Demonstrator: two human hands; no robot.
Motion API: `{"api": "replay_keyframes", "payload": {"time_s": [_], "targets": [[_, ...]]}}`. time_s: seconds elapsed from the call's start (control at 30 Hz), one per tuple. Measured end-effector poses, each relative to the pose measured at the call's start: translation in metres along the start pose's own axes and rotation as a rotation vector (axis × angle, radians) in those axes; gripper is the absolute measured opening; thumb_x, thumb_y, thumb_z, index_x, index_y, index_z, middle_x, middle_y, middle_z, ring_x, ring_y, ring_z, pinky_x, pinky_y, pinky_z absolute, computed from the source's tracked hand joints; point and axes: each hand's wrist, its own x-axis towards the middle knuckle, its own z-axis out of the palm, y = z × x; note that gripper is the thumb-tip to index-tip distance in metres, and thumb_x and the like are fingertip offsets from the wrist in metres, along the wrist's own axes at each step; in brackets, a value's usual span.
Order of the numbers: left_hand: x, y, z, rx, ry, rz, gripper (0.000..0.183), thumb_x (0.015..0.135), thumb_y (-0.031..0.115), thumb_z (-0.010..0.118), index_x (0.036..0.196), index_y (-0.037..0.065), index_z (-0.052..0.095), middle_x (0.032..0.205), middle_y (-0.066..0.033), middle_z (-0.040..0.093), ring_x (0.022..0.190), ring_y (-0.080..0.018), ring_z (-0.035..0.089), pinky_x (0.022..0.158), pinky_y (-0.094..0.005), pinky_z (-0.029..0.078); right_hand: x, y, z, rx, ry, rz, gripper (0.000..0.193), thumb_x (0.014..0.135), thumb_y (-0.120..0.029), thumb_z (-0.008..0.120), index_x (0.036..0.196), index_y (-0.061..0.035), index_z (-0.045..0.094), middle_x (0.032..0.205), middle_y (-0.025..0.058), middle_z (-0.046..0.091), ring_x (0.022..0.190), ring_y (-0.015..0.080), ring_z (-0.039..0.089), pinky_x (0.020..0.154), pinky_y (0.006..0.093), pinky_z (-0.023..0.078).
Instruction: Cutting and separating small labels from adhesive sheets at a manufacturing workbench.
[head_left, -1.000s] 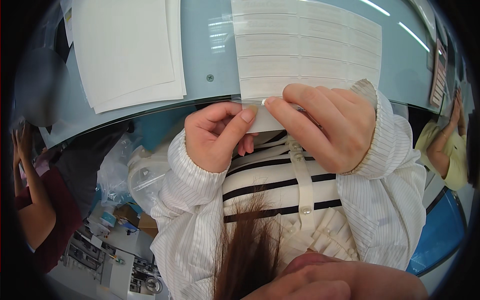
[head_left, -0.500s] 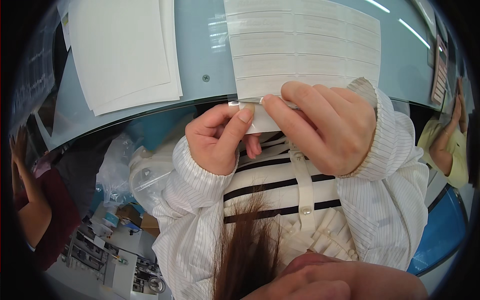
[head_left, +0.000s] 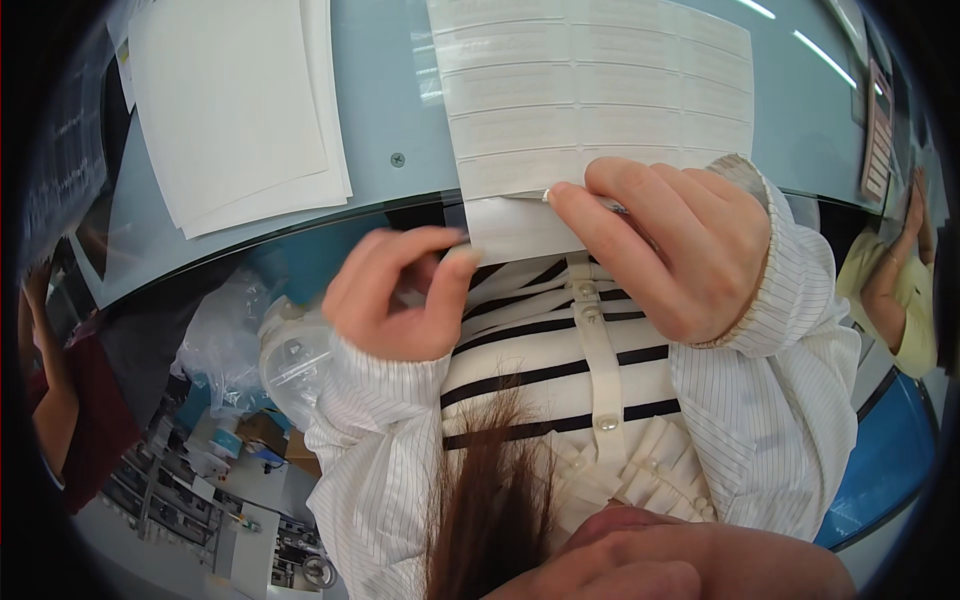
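Observation:
A white label sheet (head_left: 628, 120), divided into several rows of rectangles, lies on the table and hangs over its near edge. Its lowest strip is plain and shiny. My right hand (head_left: 680, 250) is over the sheet's lower right part, fingers curled round a slim metallic tool (head_left: 614, 207), mostly hidden. A small pale tip shows at the index fingertip, at the lower edge of the labels. My left hand (head_left: 395, 290), blurred by motion, is just left of the sheet's lower corner. Its thumb and index finger are apart, with nothing visible between them.
Plain white sheets (head_left: 230, 110) lie stacked on the pale blue table (head_left: 390, 60) at left. A pink calculator-like device (head_left: 878, 135) is at the far right. Clear plastic bags (head_left: 225, 340) hang below left. Other people are at both sides, one in a yellow top (head_left: 900, 290).
My left hand has let go of the sheet's lower left corner and moved left. The right hand has shifted slightly right along the label edge. The view has shifted a little.

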Motion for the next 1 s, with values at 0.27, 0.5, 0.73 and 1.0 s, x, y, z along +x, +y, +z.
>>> {"api": "replay_keyframes", "payload": {"time_s": [0.27,0.5,0.73,1.0], "targets": [[0.03,-0.006,0.014,0.588,0.096,0.607,0.027,0.09,0.015,0.065,0.116,0.019,0.07,0.126,0.0021,0.066,0.118,-0.0204,0.061,0.104,-0.0327,0.04,0.002,-0.004,-0.012,0.031,-0.141,0.005,0.039,0.066,-0.01,0.062,0.103,0.0032,0.066,0.089,0.0118,0.062,0.065,0.0168,0.061,0.05,0.0247,0.045],[0.03,-0.015,0.019,0.664,0.151,0.654,0.028,0.09,0.02,0.066,0.117,0.023,0.07,0.121,0.0039,0.069,0.115,-0.0158,0.063,0.106,-0.0313,0.034,-0.003,-0.004,-0.019,0.029,-0.163,0.037,0.037,0.066,-0.009,0.062,0.102,0.0028,0.067,0.088,0.0116,0.063,0.063,0.0164,0.061,0.05,0.0247,0.045],[0.025,-0.012,0.015,0.704,0.122,0.624,0.025,0.093,0.023,0.062,0.117,0.023,0.07,0.122,0.0047,0.068,0.116,-0.0145,0.062,0.107,-0.03,0.031,-0.01,-0.002,-0.024,0.016,-0.182,0.064,0.039,0.065,-0.008,0.063,0.102,0.0023,0.067,0.088,0.0116,0.064,0.063,0.0163,0.062,0.049,0.0251,0.045],[0.025,-0.009,0.013,0.747,0.087,0.6,0.025,0.093,0.022,0.061,0.117,0.024,0.07,0.122,0.0043,0.069,0.116,-0.0135,0.063,0.109,-0.0289,0.025,-0.022,0.0,-0.031,-0.03,-0.183,0.111,0.038,0.064,-0.006,0.064,0.101,0.0024,0.067,0.086,0.0115,0.064,0.063,0.0176,0.062,0.049,0.0243,0.046]]}}
